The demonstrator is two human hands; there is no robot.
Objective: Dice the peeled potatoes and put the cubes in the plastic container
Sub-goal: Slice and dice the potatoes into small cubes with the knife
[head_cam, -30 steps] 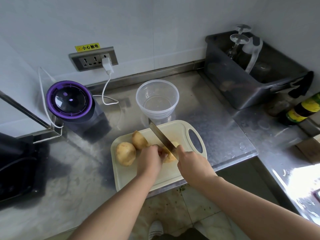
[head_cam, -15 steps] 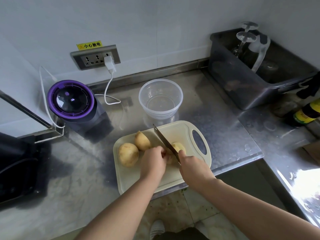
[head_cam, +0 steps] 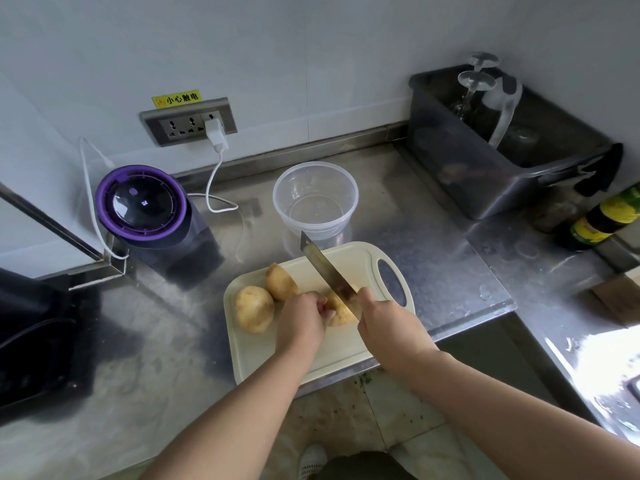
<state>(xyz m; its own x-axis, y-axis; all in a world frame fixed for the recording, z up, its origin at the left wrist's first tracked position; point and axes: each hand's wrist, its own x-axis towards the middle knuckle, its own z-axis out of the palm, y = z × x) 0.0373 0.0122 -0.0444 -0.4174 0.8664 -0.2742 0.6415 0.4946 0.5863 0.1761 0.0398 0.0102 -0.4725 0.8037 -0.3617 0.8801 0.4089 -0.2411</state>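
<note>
Two whole potatoes [head_cam: 254, 308] wait untouched at the left of the cutting board [head_cam: 263, 355]. The left hand [head_cam: 300, 318] has its fingers curled and pressed on the potato being cut [head_cam: 341, 315]. The cleaver [head_cam: 327, 268], gripped in the closed right hand [head_cam: 388, 322], has sunk lower into it than half a second ago (so the first cuts are in progress). The plastic container [head_cam: 315, 199] behind the board holds no cubes.

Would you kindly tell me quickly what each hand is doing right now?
Left hand: closed on the potato being cut, steadying it on the cutting board.
Right hand: closed on the knife.
</note>
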